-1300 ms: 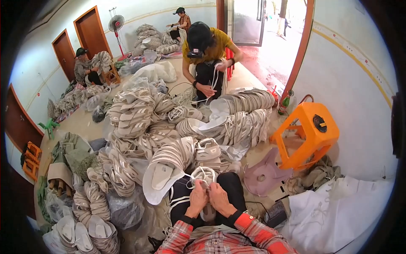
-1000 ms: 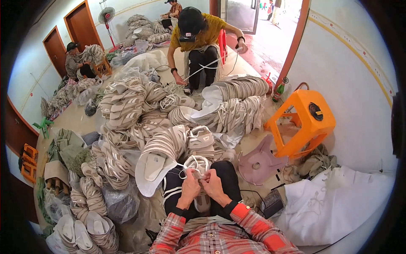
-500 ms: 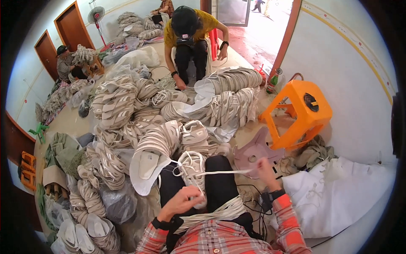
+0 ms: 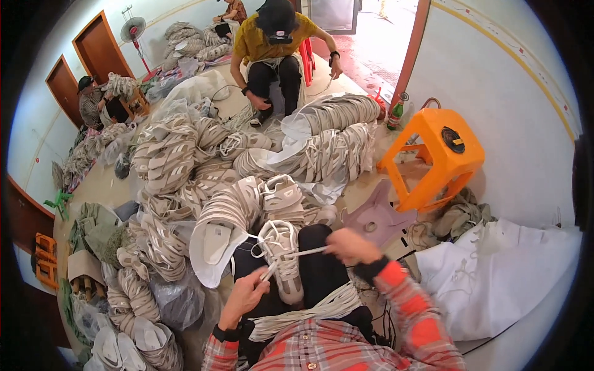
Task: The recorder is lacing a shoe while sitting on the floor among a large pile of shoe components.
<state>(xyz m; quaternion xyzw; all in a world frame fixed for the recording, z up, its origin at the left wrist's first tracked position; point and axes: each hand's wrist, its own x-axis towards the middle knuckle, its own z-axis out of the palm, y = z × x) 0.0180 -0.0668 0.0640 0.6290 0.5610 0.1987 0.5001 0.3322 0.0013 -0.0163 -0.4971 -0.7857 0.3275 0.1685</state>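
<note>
A beige and white shoe upper rests on my lap between my knees, its toe pointing toward me. A white shoelace is threaded through part of its eyelets. My left hand is closed on one stretch of lace, left of the upper. To the right, my right hand pinches the other stretch and holds it taut, level with the eyelets. Across my thighs lies a bundle of loose white laces. A nested stack of shoe uppers stands just beyond my left knee, joined to the upper by a lace.
Heaps of shoe uppers spread ahead and left. An orange stool stands at the right, near a mauve plastic piece and a white sheet. A person in yellow sits opposite, beyond more stacked uppers.
My right hand has come in leftward toward the upper, shortening the lace span. My left hand has shifted left and down, drawing its lace off the upper. The person opposite has raised one hand.
</note>
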